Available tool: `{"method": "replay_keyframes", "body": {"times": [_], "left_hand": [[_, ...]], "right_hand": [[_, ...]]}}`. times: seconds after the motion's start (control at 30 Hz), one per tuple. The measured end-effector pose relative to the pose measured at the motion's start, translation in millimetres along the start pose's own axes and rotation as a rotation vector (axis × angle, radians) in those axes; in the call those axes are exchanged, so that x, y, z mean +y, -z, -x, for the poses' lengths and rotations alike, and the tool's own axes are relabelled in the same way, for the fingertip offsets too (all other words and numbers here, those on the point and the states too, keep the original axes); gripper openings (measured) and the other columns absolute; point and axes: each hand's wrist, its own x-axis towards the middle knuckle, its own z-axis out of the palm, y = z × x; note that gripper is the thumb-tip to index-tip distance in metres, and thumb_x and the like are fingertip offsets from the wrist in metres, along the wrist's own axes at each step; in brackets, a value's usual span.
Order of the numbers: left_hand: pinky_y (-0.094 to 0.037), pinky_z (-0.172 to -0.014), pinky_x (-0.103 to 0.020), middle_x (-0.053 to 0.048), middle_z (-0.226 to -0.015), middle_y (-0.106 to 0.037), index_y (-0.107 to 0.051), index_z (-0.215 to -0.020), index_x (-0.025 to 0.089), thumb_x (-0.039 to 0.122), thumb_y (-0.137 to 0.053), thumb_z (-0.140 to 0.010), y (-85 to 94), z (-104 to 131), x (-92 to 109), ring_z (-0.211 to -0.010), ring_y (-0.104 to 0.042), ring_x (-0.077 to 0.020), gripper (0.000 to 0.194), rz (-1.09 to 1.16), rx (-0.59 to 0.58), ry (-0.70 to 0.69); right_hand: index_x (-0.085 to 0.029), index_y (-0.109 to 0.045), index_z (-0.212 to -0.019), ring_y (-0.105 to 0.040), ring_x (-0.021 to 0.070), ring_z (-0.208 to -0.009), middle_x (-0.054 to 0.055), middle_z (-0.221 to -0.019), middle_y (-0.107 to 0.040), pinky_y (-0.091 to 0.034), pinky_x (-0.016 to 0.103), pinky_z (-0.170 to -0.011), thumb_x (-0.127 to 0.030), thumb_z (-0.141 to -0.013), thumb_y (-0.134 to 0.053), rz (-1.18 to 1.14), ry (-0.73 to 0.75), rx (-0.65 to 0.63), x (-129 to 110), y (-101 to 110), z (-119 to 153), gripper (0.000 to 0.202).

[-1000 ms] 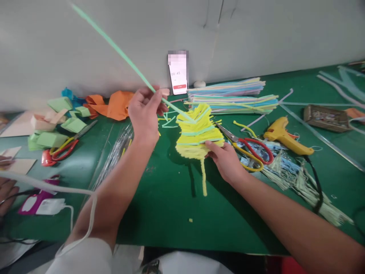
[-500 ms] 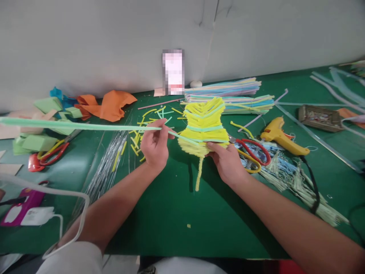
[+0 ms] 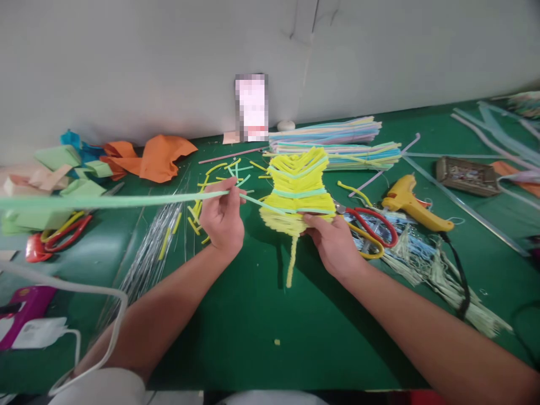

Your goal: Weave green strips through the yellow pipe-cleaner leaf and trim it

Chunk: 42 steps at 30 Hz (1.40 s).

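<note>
My left hand [image 3: 223, 218] pinches a long mint-green pipe cleaner [image 3: 126, 200] between thumb and fingers. One end runs out of view to the left; the other reaches the lower part of a yellow pipe-cleaner leaf shape [image 3: 298, 177]. That shape has mint-green rows across it, a paler yellow lower end and a twisted stem [image 3: 291, 261] pointing down. With fingers closed on its lower right edge, my right hand [image 3: 333, 239] holds it above the table. Red-and-yellow-handled scissors [image 3: 373, 228] lie beside my right hand, their blades partly hidden behind the shape.
Cut yellow and green pieces [image 3: 196, 211] and thin wires [image 3: 147, 247] lie on the left. Behind are pipe-cleaner bundles [image 3: 337, 152] and an upright phone [image 3: 252, 107]. A yellow glue gun [image 3: 409, 202] sits at right, a white cable [image 3: 120, 315] by my left forearm.
The view has shifted slightly. The green pipe cleaner's left part hangs a little lower. Both hands keep the same grip.
</note>
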Motion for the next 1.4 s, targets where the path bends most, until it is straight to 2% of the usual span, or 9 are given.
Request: {"method": "replay_keyframes", "body": {"times": [0.2, 0.3, 0.43, 0.6, 0.83, 0.97, 1.1, 1.27, 1.4], "left_hand": [[-0.053, -0.052, -0.020, -0.001, -0.093, -0.064, -0.071, -0.105, 0.025, 0.019, -0.061, -0.089, 2.4, 4.7, -0.2, -0.060, -0.059, -0.0049, 0.019, -0.040, -0.093, -0.091], [-0.054, -0.053, -0.020, -0.001, -0.094, -0.063, -0.071, -0.106, 0.025, 0.020, -0.062, -0.089, 0.7, 8.2, 2.1, -0.059, -0.060, -0.0046, 0.019, -0.006, -0.143, -0.073], [-0.056, -0.057, -0.019, -0.002, -0.092, -0.068, -0.072, -0.099, 0.022, 0.027, -0.063, -0.089, -1.3, 11.8, 8.2, -0.060, -0.062, -0.0055, 0.014, -0.026, -0.173, 0.129], [-0.055, -0.059, -0.020, 0.000, -0.078, -0.069, -0.072, -0.095, 0.021, 0.033, -0.070, -0.083, -2.2, 14.9, 13.2, -0.059, -0.063, -0.0078, 0.016, -0.034, -0.139, 0.418], [-0.054, -0.059, -0.021, 0.001, -0.068, -0.065, -0.070, -0.094, 0.020, 0.035, -0.070, -0.082, -3.0, 16.2, 8.8, -0.059, -0.064, -0.0092, 0.019, 0.018, -0.139, 0.516], [-0.054, -0.059, -0.021, 0.000, -0.075, -0.066, -0.069, -0.098, 0.020, 0.038, -0.070, -0.082, -4.2, 14.9, 7.8, -0.062, -0.063, -0.0093, 0.024, 0.024, -0.185, 0.573], [-0.052, -0.061, -0.021, -0.002, -0.085, -0.067, -0.064, -0.106, 0.018, 0.039, -0.077, -0.074, -8.5, 15.4, 15.2, -0.072, -0.064, -0.0105, 0.040, 0.188, -0.274, 0.693], [-0.055, -0.082, -0.031, -0.007, -0.101, -0.072, -0.059, -0.113, 0.017, 0.036, -0.082, -0.068, -15.7, 25.9, 27.9, -0.089, -0.069, -0.0180, 0.055, 0.368, -0.364, 0.947], [-0.054, -0.091, -0.039, -0.007, -0.105, -0.073, -0.065, -0.107, 0.017, 0.036, -0.085, -0.063, -18.7, 31.0, 34.8, -0.096, -0.069, -0.0236, 0.052, 0.371, -0.362, 1.005]], "right_hand": [[-0.022, -0.072, -0.110, -0.066, 0.0230, -0.090, 0.005, -0.111, -0.073, -0.049, 0.031, -0.062, -0.029, -0.071, -0.076, -0.024, -0.010, -0.012, 0.5, 1.5, -0.5, 0.041], [-0.023, -0.071, -0.112, -0.067, 0.0231, -0.091, 0.005, -0.113, -0.072, -0.049, 0.031, -0.063, -0.029, -0.070, -0.076, -0.029, -0.010, -0.015, -0.1, 1.4, 0.6, 0.043], [-0.024, -0.069, -0.117, -0.067, 0.0248, -0.093, 0.004, -0.113, -0.073, -0.051, 0.033, -0.064, -0.030, -0.068, -0.078, -0.039, 0.005, 0.022, -2.3, -1.1, 1.7, 0.050], [-0.025, -0.067, -0.119, -0.068, 0.0267, -0.096, 0.004, -0.115, -0.072, -0.054, 0.039, -0.074, -0.032, -0.067, -0.078, -0.045, 0.015, 0.038, -2.6, -2.2, 0.9, 0.054], [-0.024, -0.066, -0.121, -0.066, 0.0283, -0.107, 0.005, -0.120, -0.070, -0.054, 0.042, -0.086, -0.030, -0.068, -0.077, -0.084, 0.036, 0.021, -2.3, -2.8, 1.3, 0.054], [-0.024, -0.066, -0.120, -0.064, 0.0266, -0.111, 0.003, -0.119, -0.071, -0.052, 0.041, -0.093, -0.024, -0.069, -0.076, -0.129, 0.066, 0.022, -3.5, -5.3, 3.0, 0.052], [-0.024, -0.067, -0.119, -0.064, 0.0269, -0.112, 0.003, -0.115, -0.072, -0.051, 0.043, -0.096, -0.023, -0.069, -0.074, -0.120, 0.094, 0.005, -1.3, -4.7, 2.4, 0.050], [-0.023, -0.068, -0.116, -0.064, 0.0278, -0.112, 0.004, -0.114, -0.073, -0.050, 0.044, -0.096, -0.022, -0.069, -0.072, -0.110, 0.106, -0.027, -0.2, -4.3, 1.0, 0.047], [-0.024, -0.069, -0.113, -0.064, 0.0283, -0.113, 0.004, -0.120, -0.071, -0.050, 0.045, -0.098, -0.021, -0.067, -0.074, -0.091, 0.090, -0.046, -2.1, -4.8, 0.9, 0.047]]}}
